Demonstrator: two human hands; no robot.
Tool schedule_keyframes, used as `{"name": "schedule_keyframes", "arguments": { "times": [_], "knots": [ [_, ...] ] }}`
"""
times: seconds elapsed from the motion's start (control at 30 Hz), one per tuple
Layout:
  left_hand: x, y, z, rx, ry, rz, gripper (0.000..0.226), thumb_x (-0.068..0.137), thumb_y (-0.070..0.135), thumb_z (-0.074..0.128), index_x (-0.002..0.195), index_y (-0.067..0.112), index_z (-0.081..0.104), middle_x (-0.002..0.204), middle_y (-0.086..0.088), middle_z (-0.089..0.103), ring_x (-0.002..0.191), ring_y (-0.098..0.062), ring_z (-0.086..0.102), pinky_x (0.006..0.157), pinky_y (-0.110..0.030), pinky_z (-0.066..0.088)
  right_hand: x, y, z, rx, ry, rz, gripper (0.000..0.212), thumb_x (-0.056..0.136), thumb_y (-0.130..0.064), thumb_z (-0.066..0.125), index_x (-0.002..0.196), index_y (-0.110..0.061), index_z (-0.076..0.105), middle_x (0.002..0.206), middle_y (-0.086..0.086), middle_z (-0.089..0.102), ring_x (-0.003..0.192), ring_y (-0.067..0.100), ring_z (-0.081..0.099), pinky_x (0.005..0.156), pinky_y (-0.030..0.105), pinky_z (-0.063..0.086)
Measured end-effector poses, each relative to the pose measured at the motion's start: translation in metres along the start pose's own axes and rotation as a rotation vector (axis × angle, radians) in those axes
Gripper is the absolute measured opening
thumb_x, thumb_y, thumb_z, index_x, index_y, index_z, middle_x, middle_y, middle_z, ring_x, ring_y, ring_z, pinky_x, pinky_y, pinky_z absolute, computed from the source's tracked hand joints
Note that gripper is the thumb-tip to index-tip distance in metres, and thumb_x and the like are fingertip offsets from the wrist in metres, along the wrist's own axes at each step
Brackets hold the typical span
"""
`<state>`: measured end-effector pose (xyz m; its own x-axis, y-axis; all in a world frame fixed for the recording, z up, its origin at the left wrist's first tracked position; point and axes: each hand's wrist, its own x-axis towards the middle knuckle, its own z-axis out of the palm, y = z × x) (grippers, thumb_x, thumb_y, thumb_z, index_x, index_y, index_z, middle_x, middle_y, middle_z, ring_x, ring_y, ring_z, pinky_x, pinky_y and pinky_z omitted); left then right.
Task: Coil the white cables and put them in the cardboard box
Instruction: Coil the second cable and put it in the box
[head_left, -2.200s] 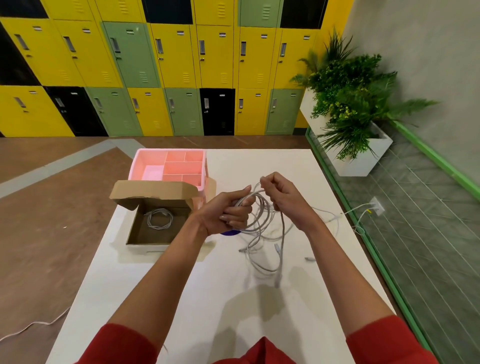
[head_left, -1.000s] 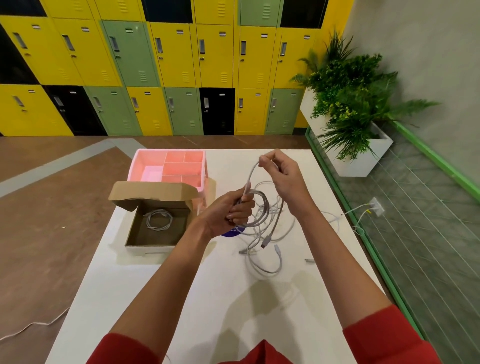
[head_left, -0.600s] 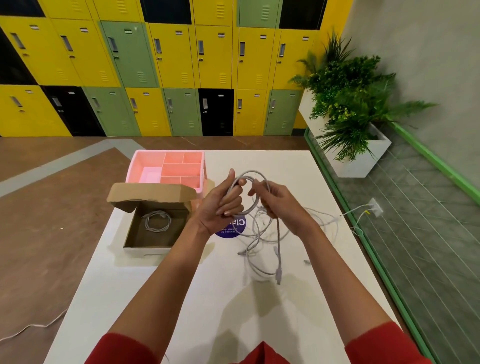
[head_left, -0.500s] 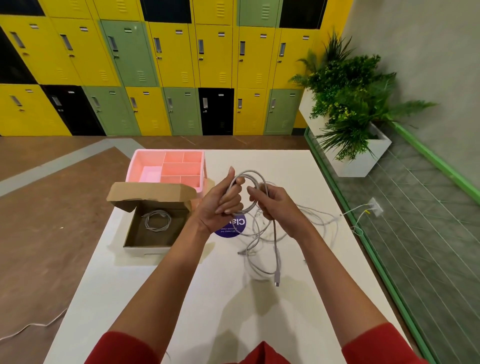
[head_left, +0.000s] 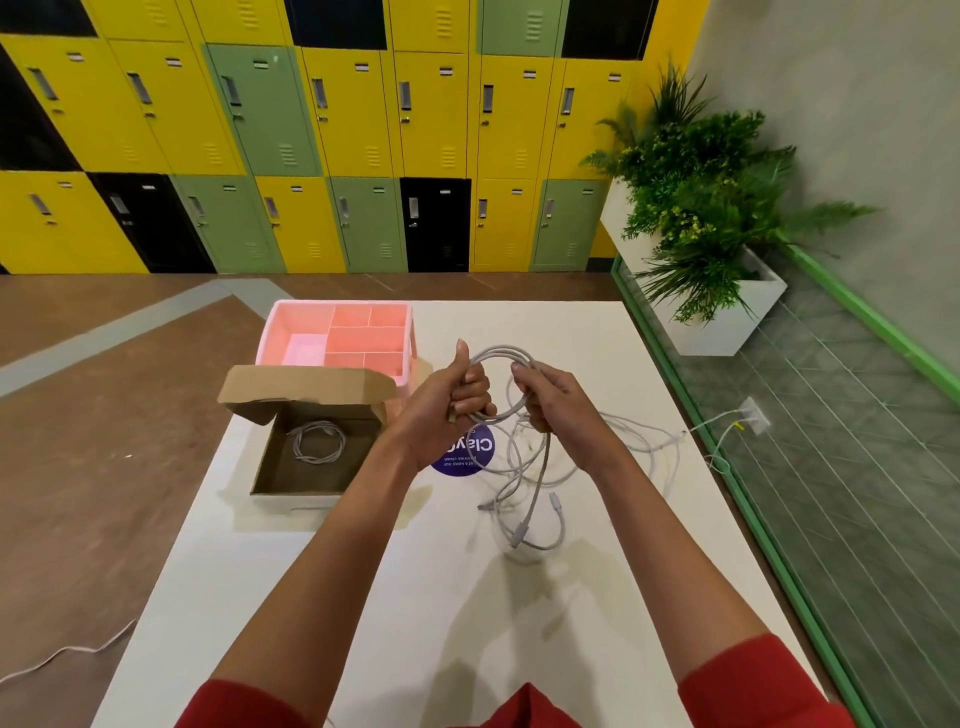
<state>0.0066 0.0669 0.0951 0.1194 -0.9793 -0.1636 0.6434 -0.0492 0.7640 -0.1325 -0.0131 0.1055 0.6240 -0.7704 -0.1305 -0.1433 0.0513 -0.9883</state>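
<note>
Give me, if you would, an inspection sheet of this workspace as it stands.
Surface: white table, box and cables on it.
Job's things: cardboard box open, one coiled cable inside; second coil held above the table, tail hanging.
Clutter: pink divided tray behind the box; purple sticker.
Grippers: left hand grips the coil, thumb up; right hand holds its loops.
Cables: loose white cables tangled on the table's right; one floor cable at left.
Surroundings: lockers, potted plant.

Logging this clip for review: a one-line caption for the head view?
The left hand and right hand hold a half-coiled white cable over the table; another coil lies in the cardboard box.
</note>
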Motion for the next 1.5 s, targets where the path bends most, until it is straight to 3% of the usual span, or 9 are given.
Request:
{"name": "schedule_keyframes", "arguments": {
  "times": [0.3,0.43,0.6,0.8,1.03,1.13,1.23,1.33,1.5],
  "knots": [
    [0.005,-0.022,0.014,0.121,0.291,0.22,0.043,0.098,0.045,0.04,0.069,0.014,0.047,0.051,0.005,0.023,0.046,-0.008,0.029,0.056,-0.022,0.039,0.001,0.009,0.013,0.105,0.133,0.011,0.032,0.097,-0.024,0.051,0.067,-0.018,0.042,0.051,-0.009,0.031,0.043,0.006,0.027,0.044,0.02,0.026],
    [0.005,-0.016,0.013,0.208,0.271,0.246,0.042,0.1,0.041,0.039,0.067,0.015,0.04,0.051,0.007,0.022,0.042,-0.005,0.021,0.045,-0.018,0.028,0.0,0.011,0.013,-0.015,0.104,-0.024,0.028,0.098,-0.028,0.05,0.072,-0.017,0.049,0.05,-0.013,0.039,0.045,0.005,0.033,0.047,0.02,0.03],
    [0.004,-0.003,0.007,0.386,0.227,0.239,0.042,0.101,0.039,0.038,0.067,0.016,0.037,0.05,0.011,0.025,0.043,-0.004,0.021,0.04,-0.016,0.024,0.002,0.007,0.007,-0.312,0.123,-0.212,0.022,0.095,-0.036,0.056,0.102,-0.016,0.061,0.064,-0.008,0.047,0.055,0.004,0.04,0.055,0.016,0.034],
    [0.002,0.003,0.009,0.457,0.165,0.18,0.043,0.101,0.041,0.037,0.066,0.017,0.035,0.049,0.011,0.024,0.045,-0.006,0.019,0.04,-0.016,0.023,0.005,0.001,-0.001,-0.403,0.074,-0.236,0.02,0.096,-0.026,0.055,0.091,-0.008,0.061,0.064,-0.014,0.053,0.053,-0.004,0.046,0.054,0.011,0.035],
    [0.0,-0.001,0.011,0.703,0.1,0.164,0.038,0.101,0.039,0.038,0.07,0.018,0.033,0.055,0.009,0.023,0.048,-0.008,0.021,0.045,-0.02,0.025,0.003,0.011,-0.009,-0.435,-0.019,-0.157,0.023,0.101,-0.03,0.044,0.089,-0.013,0.055,0.072,-0.008,0.053,0.06,0.002,0.045,0.06,0.018,0.036],
    [-0.001,-0.003,0.008,0.682,0.108,0.163,0.039,0.102,0.036,0.037,0.068,0.018,0.032,0.055,0.009,0.023,0.048,-0.008,0.021,0.044,-0.019,0.024,0.001,0.013,-0.011,-0.356,-0.047,-0.151,0.024,0.1,-0.03,0.047,0.093,-0.01,0.059,0.073,-0.011,0.054,0.06,-0.003,0.047,0.064,0.017,0.036],
    [-0.001,-0.001,0.005,0.636,0.113,0.184,0.039,0.102,0.035,0.036,0.067,0.019,0.031,0.057,0.006,0.021,0.049,-0.009,0.018,0.043,-0.019,0.022,0.001,0.015,-0.016,-0.287,-0.05,-0.157,0.025,0.102,-0.028,0.042,0.103,-0.01,0.058,0.075,-0.004,0.052,0.061,0.006,0.042,0.059,0.018,0.036],
    [-0.001,0.008,0.003,0.555,0.109,0.197,0.04,0.103,0.034,0.035,0.066,0.02,0.028,0.056,0.008,0.02,0.049,-0.007,0.016,0.042,-0.018,0.02,0.0,0.024,-0.022,-0.244,-0.056,-0.159,0.022,0.104,-0.019,0.036,0.098,-0.013,0.057,0.077,-0.003,0.056,0.061,0.007,0.047,0.056,0.017,0.039],
    [-0.001,0.019,0.006,0.502,0.07,0.194,0.042,0.103,0.036,0.035,0.064,0.021,0.026,0.056,0.008,0.019,0.047,-0.006,0.016,0.041,-0.018,0.019,0.002,0.051,-0.03,-0.569,-0.08,-0.187,0.022,0.1,-0.014,0.044,0.083,-0.016,0.057,0.075,-0.004,0.061,0.068,0.007,0.054,0.068,0.025,0.044]
  ]
}}
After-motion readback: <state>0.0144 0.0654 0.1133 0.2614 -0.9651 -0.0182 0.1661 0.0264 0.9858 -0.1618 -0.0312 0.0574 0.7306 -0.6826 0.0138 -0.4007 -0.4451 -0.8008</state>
